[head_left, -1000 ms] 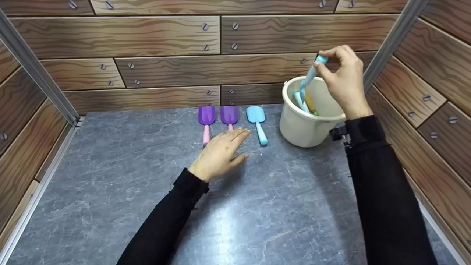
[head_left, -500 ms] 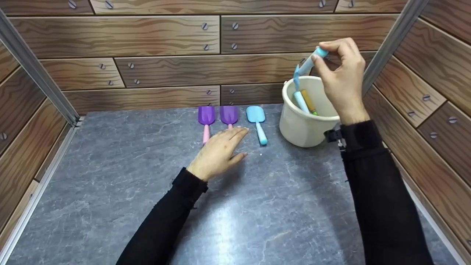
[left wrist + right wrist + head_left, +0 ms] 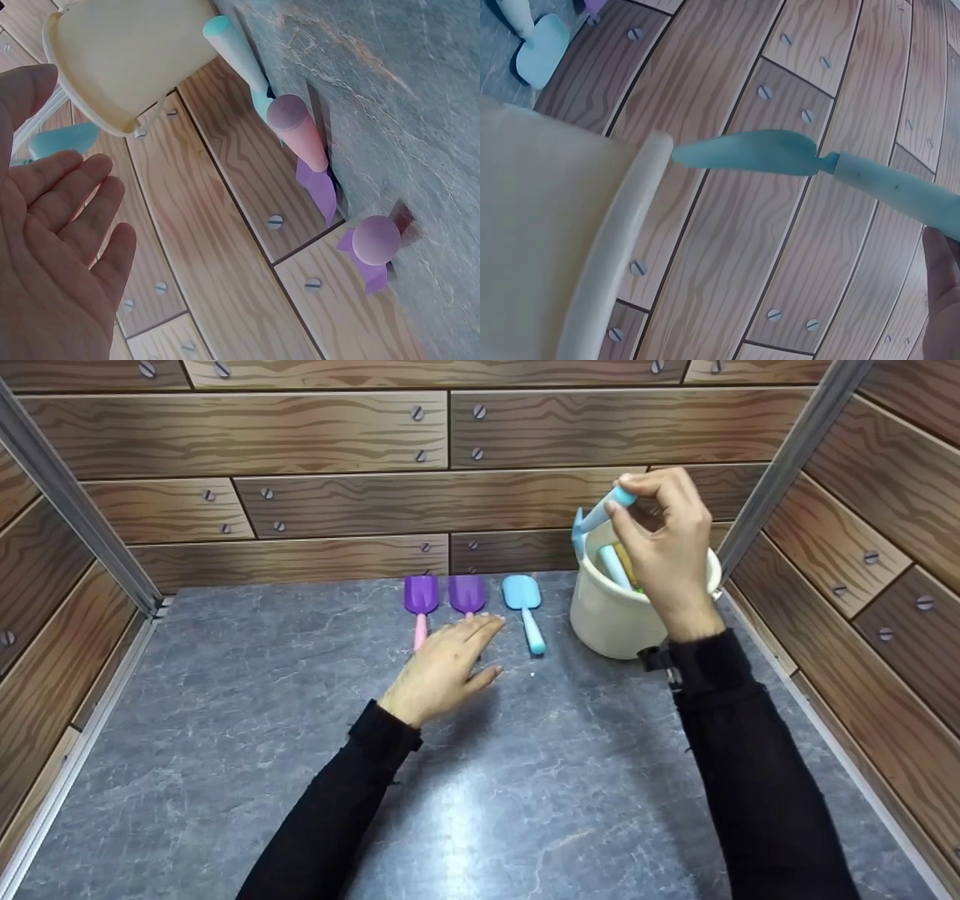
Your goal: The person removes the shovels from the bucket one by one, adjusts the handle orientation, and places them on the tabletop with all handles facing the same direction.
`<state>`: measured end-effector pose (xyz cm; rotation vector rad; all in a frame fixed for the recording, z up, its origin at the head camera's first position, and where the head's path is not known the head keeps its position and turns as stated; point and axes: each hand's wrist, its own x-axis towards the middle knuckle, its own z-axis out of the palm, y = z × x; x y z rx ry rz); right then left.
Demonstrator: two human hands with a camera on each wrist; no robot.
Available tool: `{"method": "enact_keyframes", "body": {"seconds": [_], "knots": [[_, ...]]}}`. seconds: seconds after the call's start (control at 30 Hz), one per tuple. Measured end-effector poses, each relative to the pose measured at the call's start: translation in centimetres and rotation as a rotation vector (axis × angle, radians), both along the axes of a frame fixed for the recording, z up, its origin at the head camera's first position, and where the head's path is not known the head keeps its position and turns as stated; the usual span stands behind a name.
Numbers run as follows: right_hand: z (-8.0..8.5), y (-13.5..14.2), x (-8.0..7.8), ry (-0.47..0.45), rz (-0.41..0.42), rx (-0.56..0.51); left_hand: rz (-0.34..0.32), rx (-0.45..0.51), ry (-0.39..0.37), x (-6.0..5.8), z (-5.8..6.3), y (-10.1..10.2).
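Blue between the pinching thumb and fingertips of the right hand (image 3: 670, 544), a shovel (image 3: 600, 514) is slanting down toward the left side of the white bucket (image 3: 615, 622); contact with its rim is not showing clearly. Blue (image 3: 614, 567) and yellow handles (image 3: 626, 564) are resting inside. Fingers extended and holding nothing, the left hand (image 3: 442, 671) is hovering by two purple shovels (image 3: 421, 595) lying beside another blue shovel (image 3: 523, 594).

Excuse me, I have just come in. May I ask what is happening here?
A person's right grip pinches the handle of a blue shovel, its blade by the rim of a cream bucket; whether they touch is unclear. A light-blue piece and a yellow piece show inside. The left grip holds nothing, near two purple shovels, which lie in a row with another blue shovel on the grey table.
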<state>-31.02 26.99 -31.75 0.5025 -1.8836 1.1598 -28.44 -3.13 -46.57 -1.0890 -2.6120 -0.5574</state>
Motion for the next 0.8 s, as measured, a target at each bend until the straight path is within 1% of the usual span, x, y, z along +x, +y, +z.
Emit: {"method": "enact_keyframes", "body": {"seconds": [0.13, 0.3, 0.4, 0.5, 0.63, 0.8], "knots": [[-0.5, -0.7, 0.4, 0.000, 0.020, -0.011, 0.011, 0.004, 0.003, 0.0, 0.1, -0.1], [-1.5, -1.4, 0.7, 0.005, 0.016, 0.018, 0.019, 0.025, -0.001, 0.1, 0.1, -0.2], [-2.2, -1.8, 0.8, 0.005, 0.028, 0.021, 0.028, 0.040, -0.001, 0.1, 0.1, -0.2], [-2.9, -2.3, 1.1, -0.011, 0.068, 0.017, 0.046, 0.047, -0.011, 0.1, 0.2, -0.3], [-3.9, -3.0, 1.2, -0.010, 0.100, 0.007, 0.067, 0.069, -0.027, 0.2, 0.3, -0.3], [-5.2, -3.9, 1.4, 0.002, 0.154, -0.017, 0.059, 0.128, -0.011, 0.1, 0.6, -0.2]]}}
